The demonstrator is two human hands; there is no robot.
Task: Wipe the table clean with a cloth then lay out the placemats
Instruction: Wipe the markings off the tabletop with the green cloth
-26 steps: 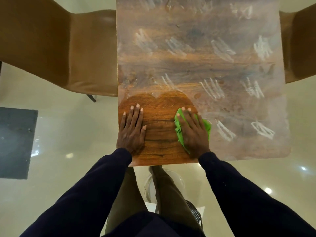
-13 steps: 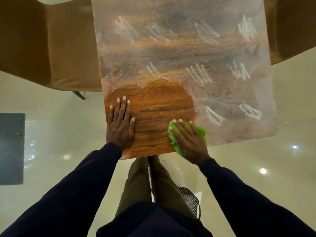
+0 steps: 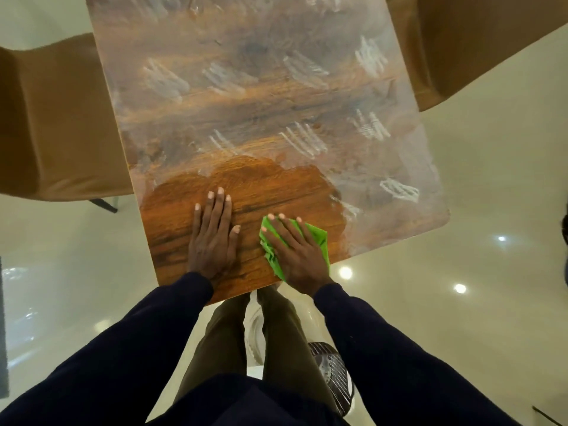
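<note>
Pressing a green cloth flat onto the wooden bench near its front edge with the straight-fingered right hand; resting the left hand open, palm down, just beside, on the wiped patch; white smears elsewhere

A brown upholstered chair stands at my 10 o'clock, a second chair at 2 o'clock. The glossy cream floor mirrors light spots at 4 o'clock. A dark grilled object lies at 6 o'clock, near my feet.
</note>
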